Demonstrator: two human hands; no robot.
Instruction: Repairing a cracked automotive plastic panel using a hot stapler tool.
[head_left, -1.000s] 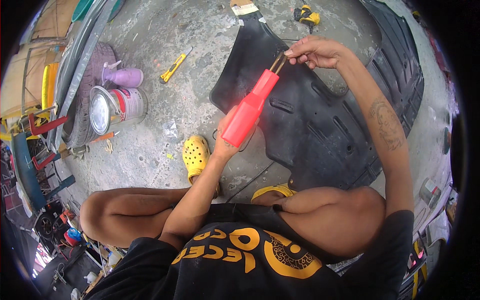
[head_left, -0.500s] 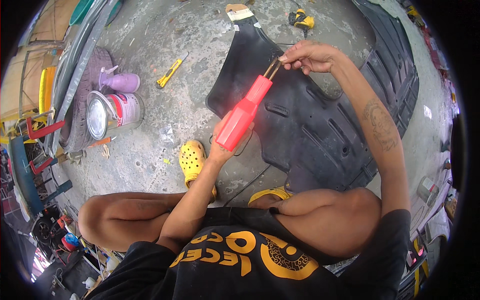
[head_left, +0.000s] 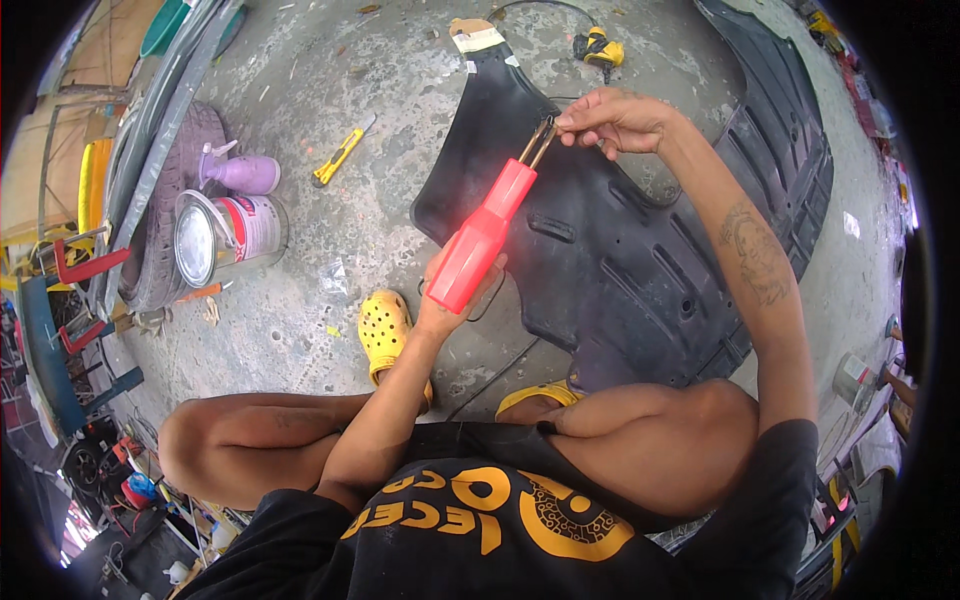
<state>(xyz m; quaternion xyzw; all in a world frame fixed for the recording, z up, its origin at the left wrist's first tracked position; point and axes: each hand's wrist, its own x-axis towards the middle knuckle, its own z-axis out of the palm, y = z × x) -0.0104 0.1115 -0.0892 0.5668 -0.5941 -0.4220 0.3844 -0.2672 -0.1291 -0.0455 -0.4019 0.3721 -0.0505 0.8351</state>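
Observation:
My left hand (head_left: 440, 305) is closed around the body of a red hot stapler (head_left: 482, 245), a plastic welder whose two brass prongs point away from me and up to the right. At the prong tips is a small dark wire staple (head_left: 549, 121). My right hand (head_left: 612, 120) has thumb and forefinger pinched at that staple, with its other fingers curled. Beneath the tool lies a large black moulded plastic panel (head_left: 640, 270), flat on the floor. Pale tape (head_left: 476, 38) covers the panel's far narrow end.
A yellow utility knife (head_left: 342, 157) lies left of the panel. Further left are a metal can (head_left: 250, 228), a purple spray bottle (head_left: 240, 172) and a tyre (head_left: 200, 125). A yellow-and-black power tool (head_left: 600, 50) sits beyond the panel. A cord (head_left: 495, 377) runs between my feet.
The hot stapler and my left hand have shifted slightly left and toward me. My right hand stays pinched at the prong tips, where the wire staple now shows more clearly.

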